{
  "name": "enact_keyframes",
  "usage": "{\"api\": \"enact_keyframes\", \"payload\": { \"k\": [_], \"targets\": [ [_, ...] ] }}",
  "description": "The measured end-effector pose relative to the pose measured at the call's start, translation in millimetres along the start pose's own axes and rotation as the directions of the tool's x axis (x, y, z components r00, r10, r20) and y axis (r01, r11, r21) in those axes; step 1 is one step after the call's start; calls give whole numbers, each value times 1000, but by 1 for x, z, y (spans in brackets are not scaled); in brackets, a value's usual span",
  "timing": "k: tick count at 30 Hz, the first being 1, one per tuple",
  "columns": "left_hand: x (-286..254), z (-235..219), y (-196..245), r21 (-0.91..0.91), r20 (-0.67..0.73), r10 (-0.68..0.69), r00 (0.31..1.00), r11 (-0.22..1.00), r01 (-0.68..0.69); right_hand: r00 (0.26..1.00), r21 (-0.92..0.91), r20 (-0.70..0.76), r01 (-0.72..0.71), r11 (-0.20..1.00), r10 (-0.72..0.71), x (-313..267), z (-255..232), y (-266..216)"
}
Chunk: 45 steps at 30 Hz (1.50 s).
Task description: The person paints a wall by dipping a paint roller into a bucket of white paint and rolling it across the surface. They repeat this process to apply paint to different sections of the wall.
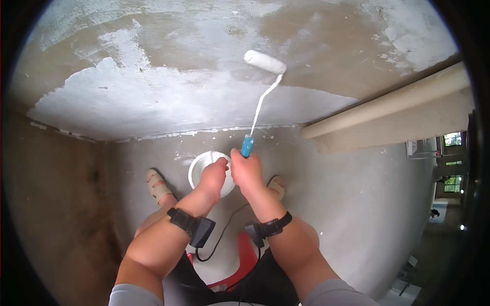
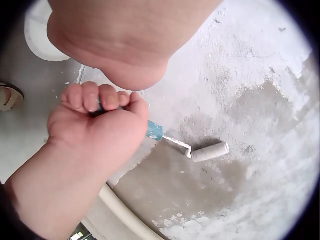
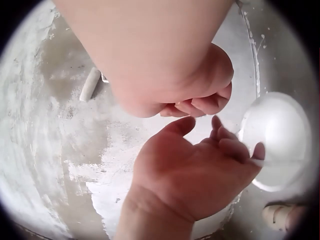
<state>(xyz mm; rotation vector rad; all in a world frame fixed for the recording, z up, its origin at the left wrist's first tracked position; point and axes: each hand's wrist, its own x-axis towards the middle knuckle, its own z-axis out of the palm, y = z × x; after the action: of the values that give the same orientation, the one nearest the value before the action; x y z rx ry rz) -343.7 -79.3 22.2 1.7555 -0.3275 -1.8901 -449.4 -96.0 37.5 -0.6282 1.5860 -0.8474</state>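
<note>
My right hand [image 1: 247, 171] grips the blue handle [image 1: 247, 147] of a paint roller, its fingers curled round it in the left wrist view. The roller's white sleeve [image 1: 265, 61] is at the wall [image 1: 178, 102], over a bare brownish patch beyond the white area. Close beside the right hand is my left hand [image 1: 213, 176], above a white bucket [image 1: 192, 176]. In the right wrist view the left hand [image 3: 190, 165] has its palm turned up, fingers loosely bent and nothing in them.
A thick pale pipe [image 1: 388, 104] runs along the wall's base at the right. Sandalled feet [image 1: 157, 186] stand on the grey floor either side of the bucket. A red plastic piece [image 1: 245, 260] shows below the person, and a black cable [image 1: 224, 229] hangs between the wrist cameras.
</note>
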Motion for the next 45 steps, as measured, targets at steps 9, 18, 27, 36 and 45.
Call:
{"api": "enact_keyframes", "payload": {
  "k": [9, 18, 27, 36, 45],
  "targets": [
    [31, -10, -10, 64, -85, 132, 988, 990, -127, 985, -114, 136, -93, 989, 108, -43, -73, -14],
    [24, -11, 2, 72, -248, 211, 946, 977, -199, 1000, -559, 20, 2, 829, 11, -32, -125, 35],
    [29, -39, 6, 286, -248, 333, 910, 922, -260, 967, -835, 234, 147, 530, 102, -53, -147, 8],
    [16, -26, 10, 318, -176, 307, 935, 917, -241, 955, -852, 255, 147, 503, 154, -53, -122, 36],
    [3, 0, 10, 333, -89, 270, 959, 915, -227, 951, -892, 197, 74, 445, 238, -45, -112, 35]
  ]
}}
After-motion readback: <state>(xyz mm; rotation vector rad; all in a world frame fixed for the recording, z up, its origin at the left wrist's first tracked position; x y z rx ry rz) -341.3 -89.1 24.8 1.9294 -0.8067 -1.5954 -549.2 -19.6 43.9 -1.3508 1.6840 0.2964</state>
